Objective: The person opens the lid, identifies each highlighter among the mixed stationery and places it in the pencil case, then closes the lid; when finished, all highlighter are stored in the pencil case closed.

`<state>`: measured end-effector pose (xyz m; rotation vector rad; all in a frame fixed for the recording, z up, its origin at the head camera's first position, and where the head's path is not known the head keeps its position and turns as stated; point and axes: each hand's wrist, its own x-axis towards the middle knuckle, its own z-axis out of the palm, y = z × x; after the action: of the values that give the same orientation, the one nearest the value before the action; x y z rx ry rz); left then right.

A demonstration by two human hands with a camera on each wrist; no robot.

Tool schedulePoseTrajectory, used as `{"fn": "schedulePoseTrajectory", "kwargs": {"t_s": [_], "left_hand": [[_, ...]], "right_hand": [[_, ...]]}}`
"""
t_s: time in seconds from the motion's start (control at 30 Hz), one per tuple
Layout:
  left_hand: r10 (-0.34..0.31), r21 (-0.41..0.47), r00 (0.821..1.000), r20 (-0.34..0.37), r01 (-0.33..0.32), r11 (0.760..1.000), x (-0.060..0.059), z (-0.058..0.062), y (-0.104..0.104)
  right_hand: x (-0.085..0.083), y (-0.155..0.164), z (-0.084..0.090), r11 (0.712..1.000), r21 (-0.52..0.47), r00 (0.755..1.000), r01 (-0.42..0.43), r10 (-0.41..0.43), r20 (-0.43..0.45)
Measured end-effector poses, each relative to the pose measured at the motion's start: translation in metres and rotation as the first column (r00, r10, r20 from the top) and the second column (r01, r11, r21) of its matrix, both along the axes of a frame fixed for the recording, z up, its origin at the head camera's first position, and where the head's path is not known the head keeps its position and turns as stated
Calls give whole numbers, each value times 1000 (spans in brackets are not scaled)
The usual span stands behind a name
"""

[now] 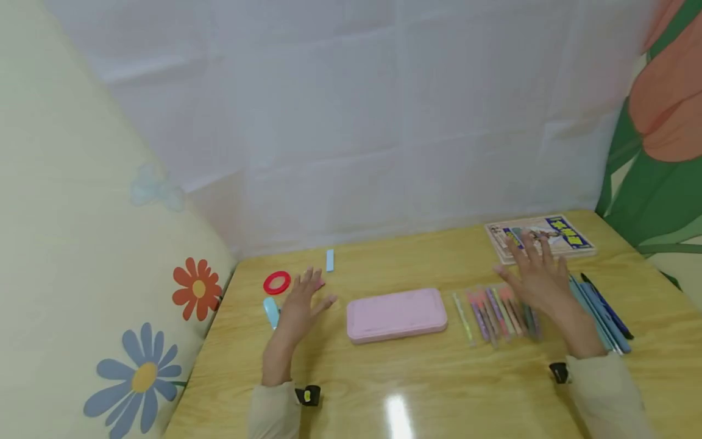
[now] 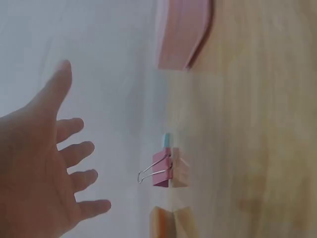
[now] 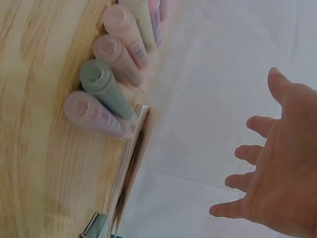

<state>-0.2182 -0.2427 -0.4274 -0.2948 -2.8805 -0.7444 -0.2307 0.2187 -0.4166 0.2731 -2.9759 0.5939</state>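
Observation:
My left hand [image 1: 298, 310] hovers with spread fingers over the left part of the table, holding nothing. Near it are a red ring-shaped roll [image 1: 276, 282], a light-blue item [image 1: 271, 312] partly hidden by the hand, and a pink binder clip [image 2: 162, 167]. To its right lies a closed pink pencil case [image 1: 397, 315]. My right hand [image 1: 543, 286], fingers apart and holding nothing, is above the right end of a row of pastel pens [image 1: 498, 312], covering part of it. In the right wrist view, a green pen [image 3: 104, 87] and a lilac one [image 3: 91, 114] end that row.
A printed booklet [image 1: 570, 239] lies at the back right. Several blue and dark pens [image 1: 603, 314] sit right of my right hand. A small light-blue strip [image 1: 330, 260] lies at the back left. White sheeting [image 1: 340, 122] hangs behind the wooden table [image 1: 351, 390].

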Motion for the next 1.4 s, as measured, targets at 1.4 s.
{"fn": "schedulePoseTrajectory", "kwargs": {"t_s": [1.4], "left_hand": [[-406,229,895,183,363,903,-6,-41,31]], "right_hand": [[-9,-138,-22,801,48,802,-596,591,88]]}}
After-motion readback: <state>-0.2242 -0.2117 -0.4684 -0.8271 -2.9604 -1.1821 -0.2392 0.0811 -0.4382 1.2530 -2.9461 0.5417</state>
